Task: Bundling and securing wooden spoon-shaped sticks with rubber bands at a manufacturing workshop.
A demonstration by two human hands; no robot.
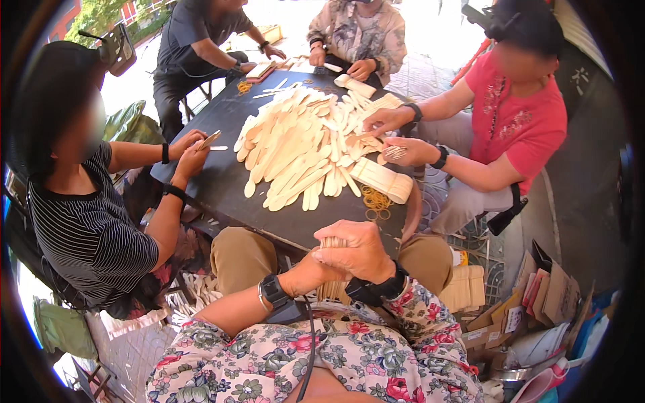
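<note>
Above my lap, at the near edge of the table, my left hand (310, 271) and my right hand (363, 250) are closed together around a bundle of wooden spoons (332, 291). The spoon ends show between my fingers at the top, and the other ends stick out below. A large loose pile of flat wooden spoons (289, 148) covers the middle of the table. Just beyond my right hand lie yellow rubber bands (376, 203) and a neatly stacked bundle (381, 180).
Around the dark table (215, 168) sit several co-workers; those at left and right hold spoons. More rubber bands (244, 87) lie at the far left. Cardboard pieces (561, 292) stand at my lower right, near stacked bundles (463, 289). A black cable (310, 342) hangs before me.
</note>
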